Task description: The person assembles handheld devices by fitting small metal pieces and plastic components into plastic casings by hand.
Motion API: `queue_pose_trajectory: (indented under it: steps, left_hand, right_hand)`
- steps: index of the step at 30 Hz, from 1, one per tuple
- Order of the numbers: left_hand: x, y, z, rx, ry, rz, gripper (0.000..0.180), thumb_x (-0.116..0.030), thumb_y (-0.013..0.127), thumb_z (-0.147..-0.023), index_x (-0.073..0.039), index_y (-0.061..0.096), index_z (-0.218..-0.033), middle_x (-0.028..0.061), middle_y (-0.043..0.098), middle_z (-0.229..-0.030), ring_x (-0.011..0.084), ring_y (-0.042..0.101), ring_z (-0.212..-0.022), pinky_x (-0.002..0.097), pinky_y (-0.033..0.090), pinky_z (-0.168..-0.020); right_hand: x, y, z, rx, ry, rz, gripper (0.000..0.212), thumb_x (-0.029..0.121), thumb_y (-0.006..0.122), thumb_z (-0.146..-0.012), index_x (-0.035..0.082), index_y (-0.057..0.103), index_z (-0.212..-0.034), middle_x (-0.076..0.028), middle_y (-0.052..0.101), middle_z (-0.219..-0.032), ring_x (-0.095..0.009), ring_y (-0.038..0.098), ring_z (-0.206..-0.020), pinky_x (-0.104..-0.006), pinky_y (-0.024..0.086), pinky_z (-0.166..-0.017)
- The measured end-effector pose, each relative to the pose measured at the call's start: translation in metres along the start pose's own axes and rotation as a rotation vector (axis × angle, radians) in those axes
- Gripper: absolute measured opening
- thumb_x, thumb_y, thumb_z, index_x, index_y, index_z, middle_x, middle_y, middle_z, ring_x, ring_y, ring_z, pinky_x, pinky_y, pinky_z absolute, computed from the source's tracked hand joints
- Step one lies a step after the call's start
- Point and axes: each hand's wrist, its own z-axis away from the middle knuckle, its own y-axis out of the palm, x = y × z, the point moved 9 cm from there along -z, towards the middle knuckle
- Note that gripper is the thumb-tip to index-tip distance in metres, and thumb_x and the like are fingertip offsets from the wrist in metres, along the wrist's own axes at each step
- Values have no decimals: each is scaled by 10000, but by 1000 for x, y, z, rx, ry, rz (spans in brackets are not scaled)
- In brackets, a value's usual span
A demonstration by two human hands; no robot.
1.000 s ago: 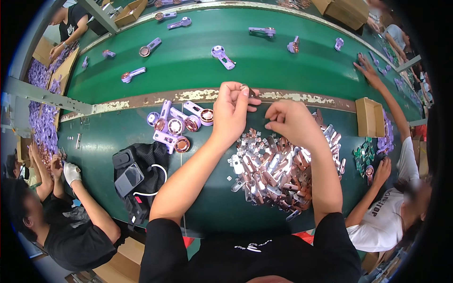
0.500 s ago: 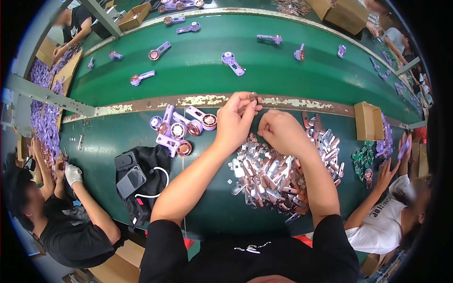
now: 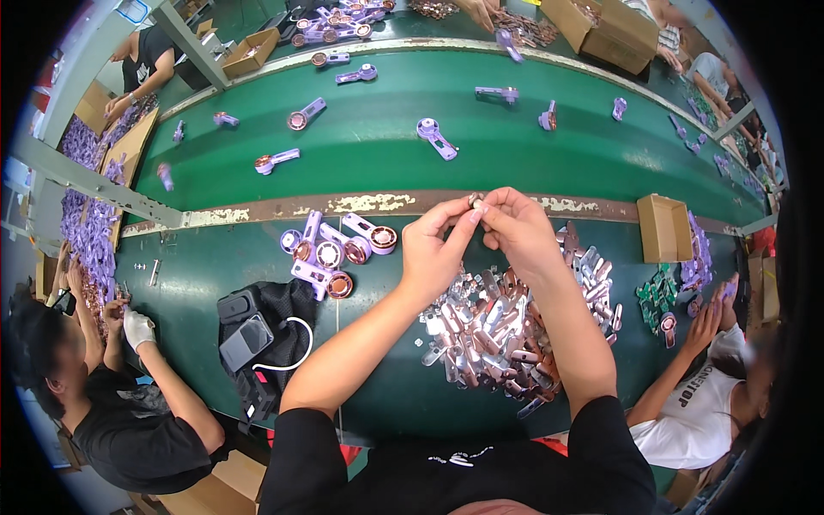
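On the near person's black shirt (image 3: 390,470), small white lettering (image 3: 481,451) stands beside a white mark (image 3: 461,461). The white shirt (image 3: 682,433) of the worker (image 3: 725,399) at right carries dark capital letters (image 3: 696,386). At far left, a pale label (image 3: 133,10) with blue border seems too small for reading.

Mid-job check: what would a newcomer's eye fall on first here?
Likely the glittering pile of silver and copper-coloured pieces in front of the person, partly hidden under the right forearm. Just beyond it, the left grip and right grip meet at a small part. Farther off, purple fan-shaped units dot the green surface.
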Motion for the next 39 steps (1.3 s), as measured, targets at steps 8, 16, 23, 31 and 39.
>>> queue_pose_trajectory:
  steps: [8, 16, 23, 31, 39]
  left_hand:
    - [-14, 1, -5, 102, -58, 405, 171, -4, 712, -967, 35, 705, -1133, 147, 745, -1161, 163, 715, -948, 299, 585, -861]
    - [2, -6, -15, 96, -205, 579, 82, -102, 694, -1009, -38, 655, -976, 49, 731, -976, 88, 672, -854, 250, 523, -764]
    - [39, 3, -7, 171, -351, 317, 109, -121, 565, -1080, -31, 523, -1126, 183, 735, -1082, 263, 766, -947, 316, 611, -738]
    - [41, 6, -2, 200, -504, 311, 361, -63, 519, -1082, 47, 502, -1425, 207, 688, -1232, 298, 744, -1044, 364, 642, -866]
    - [38, 2, -5, 215, -518, 404, 344, -159, 492, -1102, 62, 549, -1360, 190, 673, -1270, 325, 722, -1109, 416, 634, -909]
  right_hand:
    - [-8, 34, 16, 161, 253, -244, 203, 254, 662, -1038, 102, 599, -1157, 40, 583, -939, -67, 540, -755, -208, 393, -546]
    - [10, 27, 17, 149, 223, 89, 267, 272, 687, -1014, 50, 610, -1140, -17, 625, -952, -82, 575, -711, -212, 384, -497]
    - [83, 3, -69, -165, -304, 912, 441, 242, 729, -955, -7, 593, -1292, -103, 705, -970, -181, 673, -807, -311, 531, -694]
    - [50, 29, -163, -40, -425, 1653, 373, 256, 781, -870, 71, 759, -1193, -213, 728, -1165, -374, 698, -1105, -445, 551, -960]
    - [104, 38, -75, -65, -345, 1327, 367, 228, 812, -843, 17, 771, -1141, -83, 730, -825, -121, 637, -722, -295, 517, -688]
